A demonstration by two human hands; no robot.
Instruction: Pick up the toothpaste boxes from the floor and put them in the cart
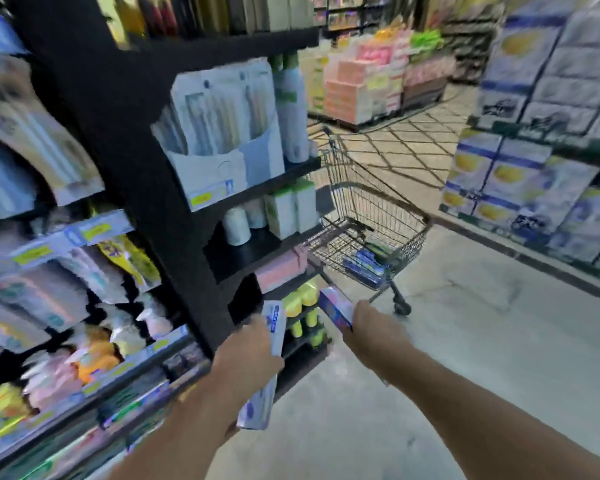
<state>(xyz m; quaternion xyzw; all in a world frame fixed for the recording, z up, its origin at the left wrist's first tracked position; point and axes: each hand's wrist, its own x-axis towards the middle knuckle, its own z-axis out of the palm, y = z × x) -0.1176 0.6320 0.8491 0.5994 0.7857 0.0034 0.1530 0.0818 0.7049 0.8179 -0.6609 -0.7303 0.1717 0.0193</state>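
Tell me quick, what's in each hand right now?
Left hand: closed around a white and blue toothpaste box.
Right hand: closed on a blue and pink toothpaste box.

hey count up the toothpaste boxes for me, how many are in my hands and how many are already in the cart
In the left hand: 1 toothpaste box
In the right hand: 1 toothpaste box
In the cart: blue boxes in a blurred pile, at least 2, exact count unclear
Total: 2 held, at least 4 overall
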